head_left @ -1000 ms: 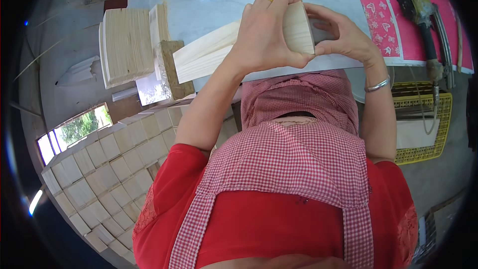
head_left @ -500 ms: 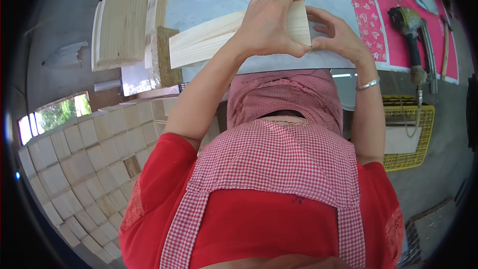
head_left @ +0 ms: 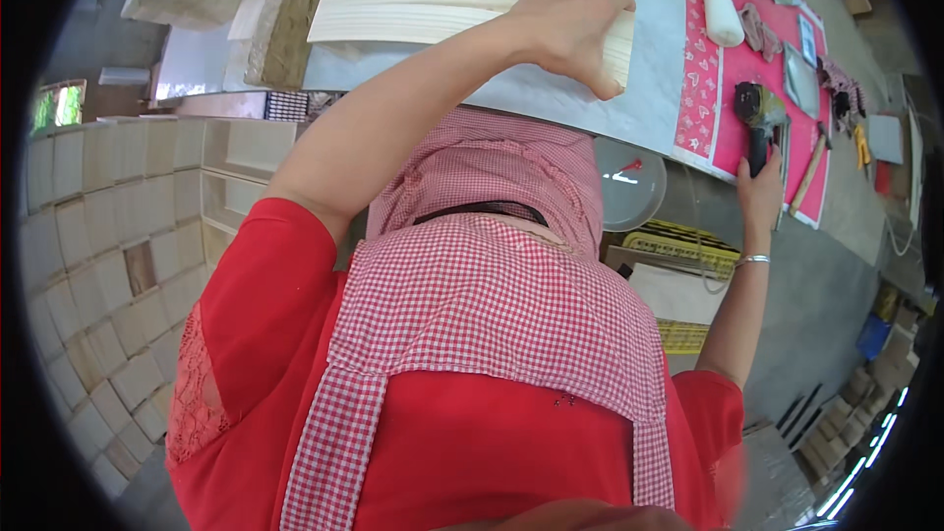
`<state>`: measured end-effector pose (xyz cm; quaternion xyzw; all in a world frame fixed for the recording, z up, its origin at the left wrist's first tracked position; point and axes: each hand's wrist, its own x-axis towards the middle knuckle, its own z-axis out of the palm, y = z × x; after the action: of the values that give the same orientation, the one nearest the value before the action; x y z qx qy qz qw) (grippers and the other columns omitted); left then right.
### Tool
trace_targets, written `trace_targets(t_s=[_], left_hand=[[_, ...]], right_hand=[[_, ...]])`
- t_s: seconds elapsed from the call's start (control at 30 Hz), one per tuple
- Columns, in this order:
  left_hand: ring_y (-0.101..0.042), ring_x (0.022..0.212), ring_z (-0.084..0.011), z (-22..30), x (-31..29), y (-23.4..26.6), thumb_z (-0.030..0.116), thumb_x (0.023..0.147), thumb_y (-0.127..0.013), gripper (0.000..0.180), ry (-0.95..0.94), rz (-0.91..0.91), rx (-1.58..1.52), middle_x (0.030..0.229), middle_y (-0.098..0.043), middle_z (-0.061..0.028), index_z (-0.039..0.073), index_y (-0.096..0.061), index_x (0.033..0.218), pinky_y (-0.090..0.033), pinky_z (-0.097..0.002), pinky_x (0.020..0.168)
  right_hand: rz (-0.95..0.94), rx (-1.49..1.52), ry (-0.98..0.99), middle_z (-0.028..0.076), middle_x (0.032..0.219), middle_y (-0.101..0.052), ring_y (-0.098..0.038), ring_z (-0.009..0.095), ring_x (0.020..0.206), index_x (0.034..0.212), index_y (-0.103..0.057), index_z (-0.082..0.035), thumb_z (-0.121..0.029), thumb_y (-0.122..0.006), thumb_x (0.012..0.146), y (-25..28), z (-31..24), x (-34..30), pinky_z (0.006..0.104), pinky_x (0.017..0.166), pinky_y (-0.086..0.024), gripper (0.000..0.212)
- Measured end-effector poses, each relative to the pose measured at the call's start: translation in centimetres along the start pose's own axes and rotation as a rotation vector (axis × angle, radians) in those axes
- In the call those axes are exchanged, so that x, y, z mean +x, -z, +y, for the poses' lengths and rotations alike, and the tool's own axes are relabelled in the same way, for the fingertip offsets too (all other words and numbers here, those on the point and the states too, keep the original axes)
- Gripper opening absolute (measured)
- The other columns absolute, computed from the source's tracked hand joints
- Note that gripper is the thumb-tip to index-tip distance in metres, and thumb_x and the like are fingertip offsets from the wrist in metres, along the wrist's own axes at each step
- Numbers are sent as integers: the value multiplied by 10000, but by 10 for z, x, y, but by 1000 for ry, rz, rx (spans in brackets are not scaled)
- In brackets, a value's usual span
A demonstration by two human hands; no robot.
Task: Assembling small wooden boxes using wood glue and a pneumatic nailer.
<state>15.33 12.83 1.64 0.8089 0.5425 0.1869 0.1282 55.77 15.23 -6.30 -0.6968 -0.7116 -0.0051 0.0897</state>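
1. Pressing down on the stack of pale wooden boards, the left hand is laid over its right end, fingers curled over the edge in a loose hold.
2. The boards are now lying flat along the grey worktop, near its front edge; half a second ago they were held up by both hands.
3. The right hand has left them and is closed, it seems, on the handle of a power tool on the pink mat at the worktop's right end.
4. A glue bottle stands beyond.
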Motion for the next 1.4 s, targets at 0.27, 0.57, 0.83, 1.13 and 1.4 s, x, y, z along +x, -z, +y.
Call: trace_targets(t_s=[0.27,0.57,0.83,1.13,1.4], left_hand=[[-553,1143,-293,-2,4,-5,482,550,-813,858,-13,-14,10,1194,-597,-128,34,-581,1243,-418,-430,915],[-551,1166,-296,-12,0,-8,572,577,-818,871,-110,6,55,1201,-611,-145,16,-600,1211,-415,-446,954],[-554,1145,-320,-8,-4,3,519,595,-824,754,-92,-7,41,1150,-626,-177,-3,-629,1103,-427,-449,959],[-546,1112,-369,3,-8,16,398,595,-832,660,10,-37,142,1111,-602,-234,-40,-606,1035,-432,-451,950],[-557,1094,-370,-8,-6,10,425,602,-831,672,-98,-11,-18,1084,-614,-220,-44,-611,1030,-433,-455,943]], right_hand=[[-115,-59,2,281,953,-681,-692,387,901,1128,-599,79,-180,-687,822,28,2,52,466,761,-525,411],[-367,302,124,95,787,-688,-673,144,726,921,-674,56,-153,-799,779,160,-125,-5,313,650,-525,282],[-378,468,489,91,977,-740,-691,153,864,1049,-680,32,-102,-843,769,184,-172,-15,318,773,-545,351],[-458,404,463,97,1008,-740,-685,148,895,1071,-669,38,-104,-844,777,182,-176,-5,316,802,-541,370],[-493,358,492,95,994,-742,-687,152,881,1053,-677,31,-87,-839,769,183,-180,1,323,802,-541,348]])
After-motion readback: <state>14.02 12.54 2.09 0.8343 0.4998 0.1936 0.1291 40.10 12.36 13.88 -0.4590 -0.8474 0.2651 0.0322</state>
